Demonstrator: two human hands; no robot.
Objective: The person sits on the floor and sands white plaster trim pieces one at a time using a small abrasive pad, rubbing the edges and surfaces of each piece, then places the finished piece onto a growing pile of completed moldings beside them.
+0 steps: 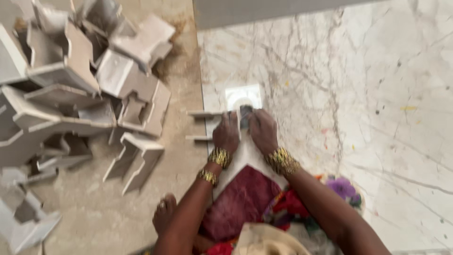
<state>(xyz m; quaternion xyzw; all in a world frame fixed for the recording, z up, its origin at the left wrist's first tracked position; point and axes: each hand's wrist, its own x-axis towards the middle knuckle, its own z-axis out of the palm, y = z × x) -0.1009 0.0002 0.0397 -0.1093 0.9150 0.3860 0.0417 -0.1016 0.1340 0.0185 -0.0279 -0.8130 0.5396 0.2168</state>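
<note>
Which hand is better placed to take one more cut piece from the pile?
Probably the left hand: the pile lies on its side. The right hand is farther, beside the square tile.

Your inventory: white marble floor (377,94) with grey veins; pale grey cut tile pieces (71,85); gold bangles (282,160); maroon, red and purple floral garment (245,198).
</note>
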